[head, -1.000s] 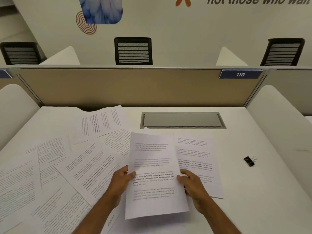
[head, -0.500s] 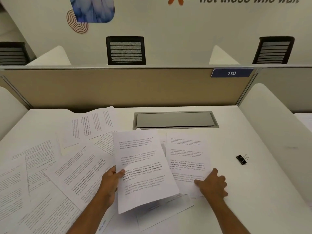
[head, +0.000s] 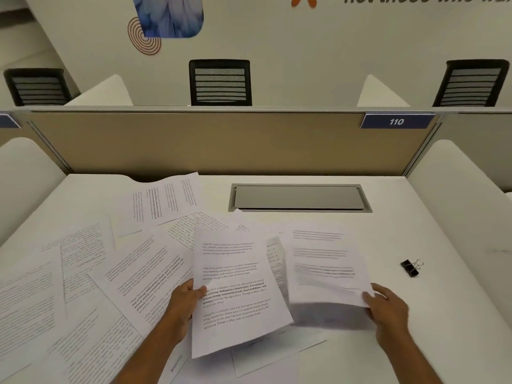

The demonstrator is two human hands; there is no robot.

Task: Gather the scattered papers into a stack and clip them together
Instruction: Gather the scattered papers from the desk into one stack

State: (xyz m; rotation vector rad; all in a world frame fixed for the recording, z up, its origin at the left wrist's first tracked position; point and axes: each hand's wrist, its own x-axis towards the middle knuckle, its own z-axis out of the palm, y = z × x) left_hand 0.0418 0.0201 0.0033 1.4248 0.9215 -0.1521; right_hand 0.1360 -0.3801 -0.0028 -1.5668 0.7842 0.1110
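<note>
My left hand [head: 184, 303] grips a printed sheet [head: 235, 286] by its left edge and holds it raised above the white desk [head: 429, 314]. My right hand [head: 388, 307] pinches the lower right corner of a second sheet [head: 324, 264], which is lifted off the desk and blurred. Several more printed pages [head: 83, 273] lie scattered and overlapping across the left half of the desk, and one more [head: 271, 353] lies under the held sheet. A black binder clip [head: 411, 268] rests on the desk to the right, apart from both hands.
A grey cable flap [head: 299, 197] is set into the desk behind the papers. A tan partition [head: 194, 142] with a "110" plate closes the far edge, and white side dividers [head: 465, 189] flank the desk. Black chairs stand beyond.
My right hand, flat on the right-hand sheet half a second ago, has taken its corner and lifted it. My left hand still holds the first sheet, which it held alone after my right hand let go.
</note>
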